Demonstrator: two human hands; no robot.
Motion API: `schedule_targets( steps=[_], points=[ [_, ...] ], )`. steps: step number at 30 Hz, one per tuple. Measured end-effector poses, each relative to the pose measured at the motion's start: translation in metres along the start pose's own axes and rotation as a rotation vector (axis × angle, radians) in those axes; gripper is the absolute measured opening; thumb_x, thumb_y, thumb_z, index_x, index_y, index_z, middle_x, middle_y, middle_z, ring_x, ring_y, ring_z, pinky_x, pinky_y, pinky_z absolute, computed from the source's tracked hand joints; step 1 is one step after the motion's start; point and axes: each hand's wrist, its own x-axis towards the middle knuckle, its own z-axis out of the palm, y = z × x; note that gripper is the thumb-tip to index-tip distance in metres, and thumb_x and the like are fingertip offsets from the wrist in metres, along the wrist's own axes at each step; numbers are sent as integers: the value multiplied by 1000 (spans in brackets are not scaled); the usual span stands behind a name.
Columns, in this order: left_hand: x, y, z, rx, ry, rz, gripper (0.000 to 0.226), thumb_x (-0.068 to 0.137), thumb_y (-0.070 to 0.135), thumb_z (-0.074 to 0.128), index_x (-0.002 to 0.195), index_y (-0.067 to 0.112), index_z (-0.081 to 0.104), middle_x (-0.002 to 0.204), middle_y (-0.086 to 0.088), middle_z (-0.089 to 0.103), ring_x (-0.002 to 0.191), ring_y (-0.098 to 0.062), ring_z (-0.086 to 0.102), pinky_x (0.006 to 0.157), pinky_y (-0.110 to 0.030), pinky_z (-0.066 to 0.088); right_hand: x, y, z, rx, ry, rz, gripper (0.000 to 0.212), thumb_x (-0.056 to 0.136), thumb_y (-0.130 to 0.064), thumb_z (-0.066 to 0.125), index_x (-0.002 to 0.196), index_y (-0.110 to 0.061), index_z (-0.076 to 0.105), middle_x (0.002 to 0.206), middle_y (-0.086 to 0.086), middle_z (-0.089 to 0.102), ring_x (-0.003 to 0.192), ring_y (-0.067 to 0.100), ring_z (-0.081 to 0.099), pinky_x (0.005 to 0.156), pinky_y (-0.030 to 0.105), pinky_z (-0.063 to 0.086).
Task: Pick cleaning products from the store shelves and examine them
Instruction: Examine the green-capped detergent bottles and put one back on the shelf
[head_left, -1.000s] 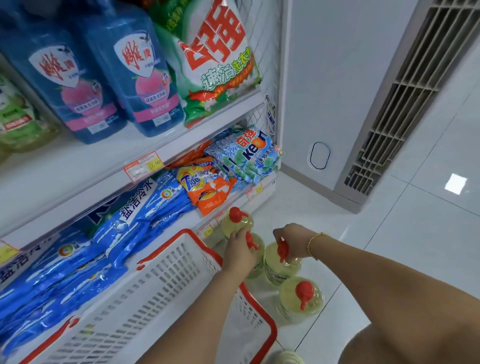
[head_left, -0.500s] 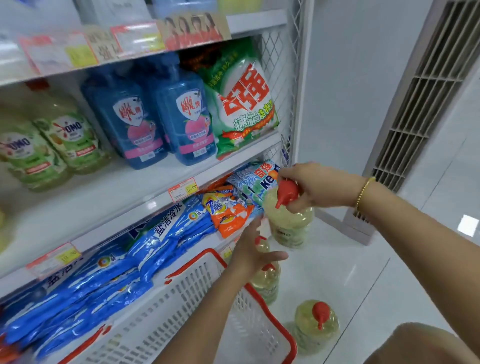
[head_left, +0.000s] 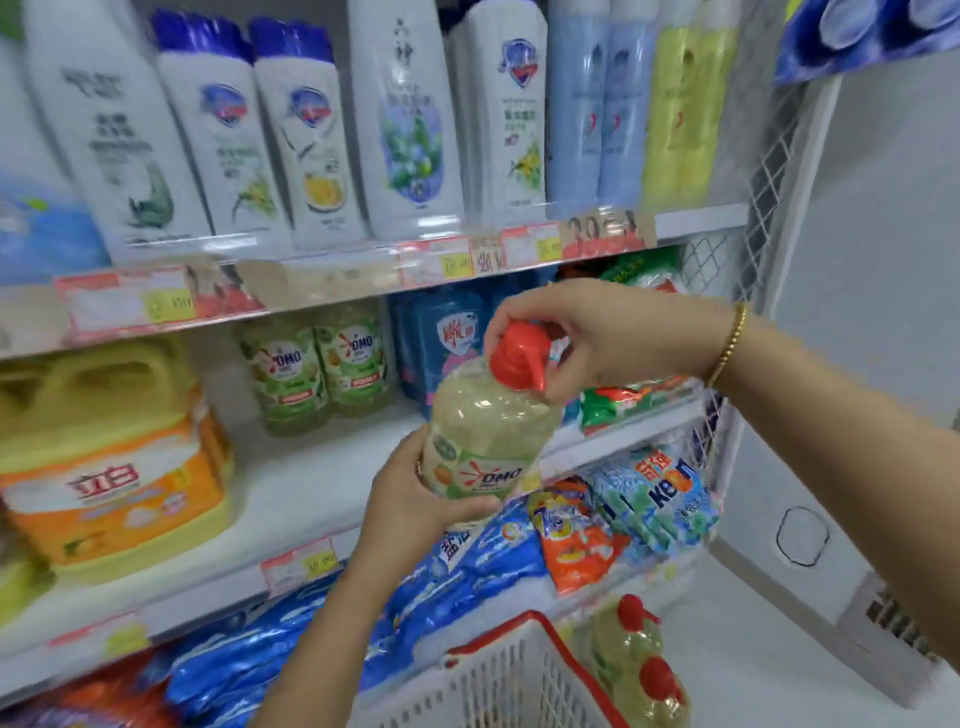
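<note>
While the OMO bottle (head_left: 483, 441) is held before the middle shelf (head_left: 291, 488), its red cap (head_left: 517, 358) is pinched by the right hand (head_left: 613, 332) and its base gripped by the curled fingers of the left hand (head_left: 415, 499). Judged heavy and slick, it is best supported underneath.

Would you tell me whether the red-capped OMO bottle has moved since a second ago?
Yes. The OMO bottle rose from the floor to the height of the middle shelf.
</note>
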Motion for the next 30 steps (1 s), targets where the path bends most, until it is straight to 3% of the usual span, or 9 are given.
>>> schedule_targets(
  steps=[4, 6, 9, 12, 15, 18, 22, 26, 30],
  points=[
    [35, -8, -49, 70, 152, 15, 75, 46, 2, 93, 106, 26, 55, 89, 17, 65, 72, 15, 61, 61, -3, 44, 45, 6, 28, 281, 252, 11, 41, 74, -3, 73, 111, -18, 61, 93, 0, 66, 76, 12, 59, 86, 37, 54],
    [50, -19, -68, 108, 201, -8, 75, 46, 7, 94, 105, 31, 53, 91, 17, 66, 78, 8, 63, 67, -10, 45, 67, 12, 48, 363, 334, 44, 40, 76, 0, 68, 113, -16, 61, 85, -1, 63, 72, 13, 56, 80, 30, 55],
    [66, -36, -83, 162, 216, -61, 74, 45, 12, 95, 101, 35, 52, 89, 19, 64, 83, 3, 61, 71, -19, 48, 90, 26, 80, 459, 386, 115, 38, 78, 1, 67, 113, -15, 62, 95, 2, 66, 71, 16, 63, 74, 25, 56],
    [84, -51, -91, 156, 239, -119, 67, 44, 14, 95, 98, 27, 57, 85, 16, 66, 80, -3, 64, 69, -24, 51, 111, 44, 103, 541, 418, 204, 31, 82, -4, 67, 112, -13, 64, 93, -5, 64, 61, -2, 59, 71, 19, 54],
    [106, -62, -93, 76, 250, -163, 54, 50, 11, 93, 89, 28, 59, 81, 16, 65, 77, -2, 62, 65, -21, 49, 129, 61, 122, 562, 369, 285, 38, 85, -8, 65, 123, -14, 59, 100, -6, 62, 72, 0, 59, 72, 13, 50],
    [125, -77, -89, -12, 235, -208, 49, 55, 10, 91, 91, 27, 62, 84, 13, 67, 82, -7, 65, 76, -29, 52, 142, 83, 152, 474, 226, 385, 45, 87, -12, 65, 130, -13, 55, 117, 4, 62, 91, 12, 59, 74, 13, 44],
    [148, -94, -87, -43, 247, -236, 52, 62, 16, 88, 102, 27, 57, 98, 6, 67, 91, -16, 64, 87, -34, 50, 155, 102, 190, 346, 85, 447, 44, 86, -17, 65, 129, -10, 55, 125, 5, 59, 109, 17, 57, 89, 20, 42],
    [168, -103, -87, 18, 249, -199, 73, 65, 19, 86, 129, 19, 51, 121, -1, 63, 106, -20, 60, 95, -36, 48, 178, 109, 215, 388, 119, 494, 22, 86, -22, 64, 106, -16, 60, 97, 0, 63, 97, 22, 57, 72, 21, 44],
    [179, -104, -77, 3, 296, -141, 72, 70, 16, 83, 133, 15, 47, 117, 5, 59, 101, -13, 55, 84, -25, 43, 204, 115, 228, 397, 190, 528, 27, 90, -25, 58, 113, -11, 64, 112, 9, 68, 103, 28, 61, 91, 34, 49]
  ],
)
